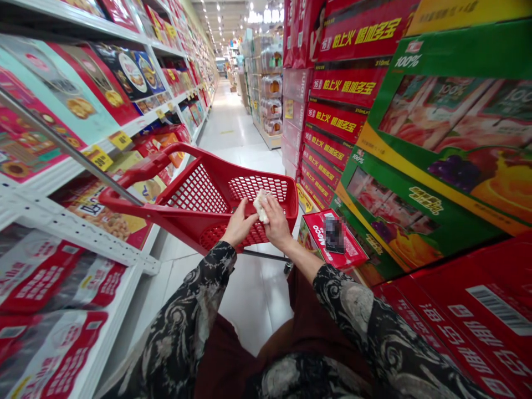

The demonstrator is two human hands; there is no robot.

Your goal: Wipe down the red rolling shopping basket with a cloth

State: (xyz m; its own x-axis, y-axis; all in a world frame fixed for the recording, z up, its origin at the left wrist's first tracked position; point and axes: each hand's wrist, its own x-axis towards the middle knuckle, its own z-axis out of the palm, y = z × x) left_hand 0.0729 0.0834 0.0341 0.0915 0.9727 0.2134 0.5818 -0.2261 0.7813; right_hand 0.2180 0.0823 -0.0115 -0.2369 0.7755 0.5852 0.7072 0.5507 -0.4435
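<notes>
Right fingers (272,208) hold a white wad (260,206) by the red cart (219,184)

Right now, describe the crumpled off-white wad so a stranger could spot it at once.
In the pale-floored shop aisle, find the red plastic shopping cart. Seen against its basket, the bare right hand holds the crumpled off-white wad, with the bare left hand close beside it. Unlike the stiff red cart behind, the wad is pale and soft-looking.

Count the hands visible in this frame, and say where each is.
2. The left hand is just left of the crumpled white wad; the right hand holds it. Both show against the red cart. No others visible.
</notes>
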